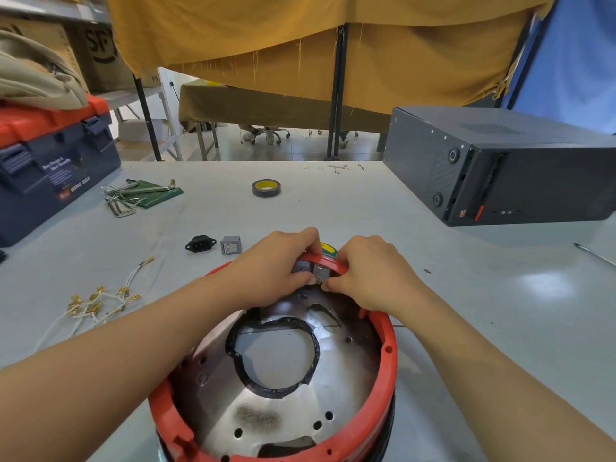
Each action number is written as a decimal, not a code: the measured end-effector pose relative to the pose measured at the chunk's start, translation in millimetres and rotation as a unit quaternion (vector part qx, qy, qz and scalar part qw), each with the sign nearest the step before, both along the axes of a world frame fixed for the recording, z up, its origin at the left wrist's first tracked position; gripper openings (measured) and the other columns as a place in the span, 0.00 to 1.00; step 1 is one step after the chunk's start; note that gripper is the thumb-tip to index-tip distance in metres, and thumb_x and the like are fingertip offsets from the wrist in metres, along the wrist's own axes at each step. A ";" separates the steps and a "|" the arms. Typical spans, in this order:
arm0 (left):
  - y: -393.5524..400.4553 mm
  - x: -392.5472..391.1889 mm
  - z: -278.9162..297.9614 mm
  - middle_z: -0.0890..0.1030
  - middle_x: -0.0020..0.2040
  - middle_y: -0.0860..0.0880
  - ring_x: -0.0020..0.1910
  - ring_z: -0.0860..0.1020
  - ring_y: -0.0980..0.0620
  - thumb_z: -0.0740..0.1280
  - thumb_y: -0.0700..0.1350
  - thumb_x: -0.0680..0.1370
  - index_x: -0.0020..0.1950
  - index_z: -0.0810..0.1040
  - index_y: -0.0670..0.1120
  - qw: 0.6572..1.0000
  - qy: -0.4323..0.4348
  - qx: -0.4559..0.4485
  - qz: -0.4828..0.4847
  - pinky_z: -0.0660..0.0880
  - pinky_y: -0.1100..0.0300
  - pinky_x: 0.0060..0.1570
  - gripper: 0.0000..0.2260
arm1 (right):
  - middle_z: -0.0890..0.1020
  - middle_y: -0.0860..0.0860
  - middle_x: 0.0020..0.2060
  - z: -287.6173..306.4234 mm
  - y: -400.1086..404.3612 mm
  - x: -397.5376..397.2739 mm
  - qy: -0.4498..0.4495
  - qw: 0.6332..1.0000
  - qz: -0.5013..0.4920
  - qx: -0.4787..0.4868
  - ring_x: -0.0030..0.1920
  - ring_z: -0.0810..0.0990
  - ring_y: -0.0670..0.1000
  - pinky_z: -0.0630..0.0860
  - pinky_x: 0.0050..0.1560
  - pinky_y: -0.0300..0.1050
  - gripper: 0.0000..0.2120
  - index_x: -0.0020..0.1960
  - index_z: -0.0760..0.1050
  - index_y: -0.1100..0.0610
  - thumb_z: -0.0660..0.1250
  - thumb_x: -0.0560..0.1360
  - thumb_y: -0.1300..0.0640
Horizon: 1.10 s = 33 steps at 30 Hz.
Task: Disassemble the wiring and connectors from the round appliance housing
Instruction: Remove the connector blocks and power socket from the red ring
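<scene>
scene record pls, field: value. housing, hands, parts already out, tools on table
housing: round red-rimmed housing, open side up, metal plate inside with taped centre hole
left hand: left hand gripping the far rim, fingers curled over it
right hand: right hand pinching at the small metal component mounted inside the far rim
removed parts: white wires with brass terminals, black power inlet socket, grey rocker switch, all lying left of the housing
tools: hex keys, tape roll, toolbox
other: black computer case at right

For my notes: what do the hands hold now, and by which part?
Both hands, left and right, grip the round housing at its far red rim, fingertips pinching a small grey part mounted there.
</scene>
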State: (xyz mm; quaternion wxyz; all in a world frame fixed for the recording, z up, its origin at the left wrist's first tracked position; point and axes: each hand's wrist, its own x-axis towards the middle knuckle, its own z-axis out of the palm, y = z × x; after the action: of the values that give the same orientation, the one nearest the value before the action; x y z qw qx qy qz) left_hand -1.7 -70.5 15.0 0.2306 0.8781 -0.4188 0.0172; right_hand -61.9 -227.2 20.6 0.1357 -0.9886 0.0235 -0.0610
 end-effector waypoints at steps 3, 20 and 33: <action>-0.7 -0.3 -1.4 0.79 0.44 0.51 0.42 0.75 0.50 0.68 0.44 0.74 0.52 0.70 0.48 1.000 -0.006 0.003 -0.001 0.72 0.54 0.43 0.10 | 0.68 0.51 0.28 -0.7 -0.7 0.4 -0.001 1.000 0.000 0.015 0.30 0.67 0.52 0.57 0.27 0.45 0.20 0.30 0.63 0.53 0.71 0.69 0.46; -8.2 -1.1 -5.9 0.74 0.35 0.53 0.36 0.72 0.49 0.67 0.44 0.74 0.47 0.66 0.50 0.999 -0.040 -0.011 0.021 0.69 0.54 0.36 0.10 | 0.65 0.49 0.31 -2.1 5.6 -1.1 -0.039 0.998 -0.012 -0.055 0.30 0.63 0.50 0.55 0.27 0.42 0.07 0.41 0.69 0.54 0.65 0.75 0.53; -6.6 -1.1 -5.8 0.73 0.34 0.55 0.37 0.73 0.50 0.68 0.44 0.73 0.48 0.68 0.49 0.999 -0.032 -0.034 0.021 0.72 0.52 0.39 0.09 | 0.84 0.49 0.35 22.2 -34.5 15.1 0.040 0.956 0.049 0.287 0.35 0.81 0.45 0.78 0.40 0.41 0.13 0.42 0.80 0.56 0.67 0.76 0.48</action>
State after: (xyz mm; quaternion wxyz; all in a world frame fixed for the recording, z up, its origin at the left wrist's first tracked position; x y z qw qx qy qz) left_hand -2.8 -77.2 9.2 0.2468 0.8775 -0.4061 0.0645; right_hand -46.8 -261.8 42.7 0.4159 -0.9094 -0.0031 -0.0052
